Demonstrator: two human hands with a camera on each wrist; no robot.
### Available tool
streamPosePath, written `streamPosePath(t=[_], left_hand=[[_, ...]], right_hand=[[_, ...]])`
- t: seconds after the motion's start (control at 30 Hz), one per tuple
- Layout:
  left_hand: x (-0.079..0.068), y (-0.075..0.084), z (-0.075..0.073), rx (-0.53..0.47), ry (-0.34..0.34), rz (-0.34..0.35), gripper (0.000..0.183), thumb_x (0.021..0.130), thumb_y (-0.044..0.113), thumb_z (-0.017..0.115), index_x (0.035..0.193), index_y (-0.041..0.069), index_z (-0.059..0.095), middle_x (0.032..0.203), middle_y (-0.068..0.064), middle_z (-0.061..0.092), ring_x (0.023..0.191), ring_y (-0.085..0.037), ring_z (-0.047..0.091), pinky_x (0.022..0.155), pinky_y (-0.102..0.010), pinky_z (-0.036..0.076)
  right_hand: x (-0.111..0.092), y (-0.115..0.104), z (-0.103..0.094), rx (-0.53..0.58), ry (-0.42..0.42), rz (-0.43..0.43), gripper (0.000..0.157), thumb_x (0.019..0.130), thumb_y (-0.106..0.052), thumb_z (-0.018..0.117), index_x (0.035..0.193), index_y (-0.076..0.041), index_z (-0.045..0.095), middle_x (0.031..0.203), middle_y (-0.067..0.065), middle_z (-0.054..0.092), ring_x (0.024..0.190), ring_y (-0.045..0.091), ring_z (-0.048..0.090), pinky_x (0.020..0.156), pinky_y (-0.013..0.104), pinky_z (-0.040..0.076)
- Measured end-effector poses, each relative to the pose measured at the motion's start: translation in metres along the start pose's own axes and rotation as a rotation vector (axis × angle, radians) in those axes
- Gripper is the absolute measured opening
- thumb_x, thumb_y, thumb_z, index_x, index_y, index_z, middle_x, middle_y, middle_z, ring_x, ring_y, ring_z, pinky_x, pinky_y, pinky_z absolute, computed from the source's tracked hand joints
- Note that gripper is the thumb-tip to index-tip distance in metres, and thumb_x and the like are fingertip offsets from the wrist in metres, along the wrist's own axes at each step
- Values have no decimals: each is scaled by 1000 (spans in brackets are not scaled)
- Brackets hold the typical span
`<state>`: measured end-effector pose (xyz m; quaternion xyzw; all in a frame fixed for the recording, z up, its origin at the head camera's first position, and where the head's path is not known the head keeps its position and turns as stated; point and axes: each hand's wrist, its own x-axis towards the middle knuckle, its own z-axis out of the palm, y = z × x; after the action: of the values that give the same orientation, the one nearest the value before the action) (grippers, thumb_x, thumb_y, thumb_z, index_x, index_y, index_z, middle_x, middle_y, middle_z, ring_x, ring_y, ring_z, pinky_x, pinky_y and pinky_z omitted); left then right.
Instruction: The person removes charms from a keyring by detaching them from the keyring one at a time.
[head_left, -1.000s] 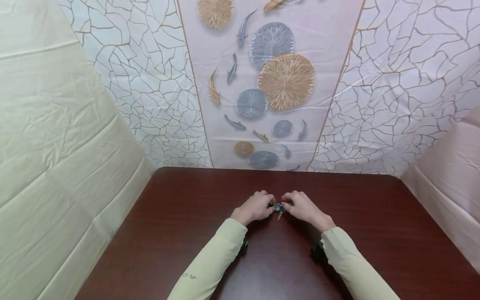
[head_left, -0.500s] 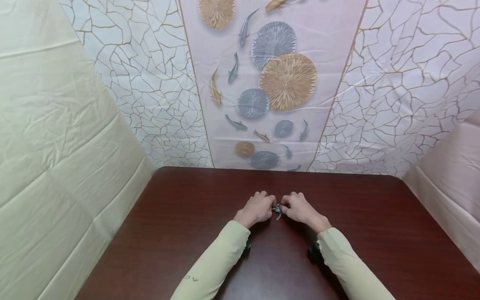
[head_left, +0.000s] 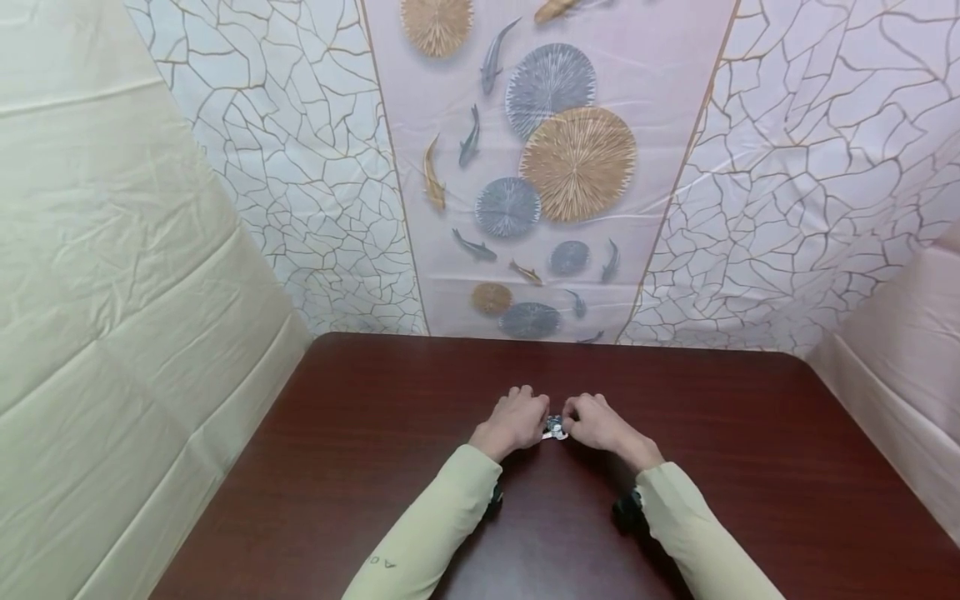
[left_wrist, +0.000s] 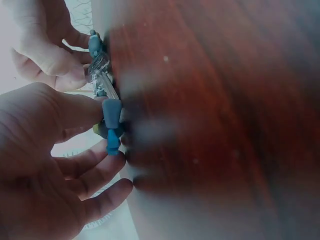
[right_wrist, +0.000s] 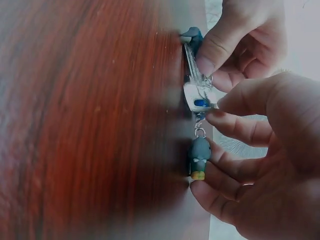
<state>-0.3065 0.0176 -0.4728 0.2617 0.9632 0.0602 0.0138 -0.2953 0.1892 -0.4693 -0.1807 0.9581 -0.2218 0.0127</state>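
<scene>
A small key (right_wrist: 192, 62) with a wide silver head hangs together with rubbery figure charms just at the tabletop. My right hand (head_left: 597, 422) pinches the key's head between thumb and forefinger. Beside those fingers dangles a dark teal charm (right_wrist: 200, 152) with a yellow base, on a metal ring (right_wrist: 200, 132). My left hand (head_left: 514, 423) pinches at the other end, its thumb against a blue-grey charm (left_wrist: 112, 114) beside the key's blade. The left hand's other fingers reach down to the table. In the head view the keychain (head_left: 555, 427) shows small between both hands.
The dark red-brown table (head_left: 375, 417) spreads around both hands. A printed cloth (head_left: 525, 275) with fish and round leaves hangs behind its far edge. Pale cloth (head_left: 150, 333) covers the left side. A dark device (head_left: 627, 510) sits beneath the right wrist.
The key has swung from pointing towards my body to lying sideways, pointing left. Both hands have shifted slightly nearer my body, still on either side of the keychain.
</scene>
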Motion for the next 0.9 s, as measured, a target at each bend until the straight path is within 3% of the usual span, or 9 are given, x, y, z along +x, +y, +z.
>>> streamPosePath(t=[0.27,0.43,0.63,0.9], left_hand=[[-3,-1,-1,-58,17,30,10,97,22,56,89,20,50,91,1,49,85,-20,47,66,-28,42],[-6,-2,-1,-100,60,70,11,97,20,57,89,21,50,87,2,47,81,-18,44,63,-26,39],[-9,-3,-7,-137,113,93,10,97,20,58,91,21,52,88,4,50,84,-16,47,71,-25,41],[-20,0,-21,-210,181,108,3,98,20,58,100,18,57,94,4,57,93,-17,53,82,-27,45]], right_hand=[[0,-3,3,41,-14,-4,11,87,-11,62,77,-15,63,74,-4,60,68,15,50,64,28,41],[-2,-1,5,80,35,-49,6,87,-12,65,82,-14,64,76,-3,62,68,12,53,65,27,43],[-7,-2,-1,146,64,-58,6,89,-15,67,90,-10,65,83,0,66,76,13,57,70,31,46],[-14,-10,-11,217,68,-32,7,93,-17,64,98,-15,67,92,1,67,82,13,57,72,30,46]])
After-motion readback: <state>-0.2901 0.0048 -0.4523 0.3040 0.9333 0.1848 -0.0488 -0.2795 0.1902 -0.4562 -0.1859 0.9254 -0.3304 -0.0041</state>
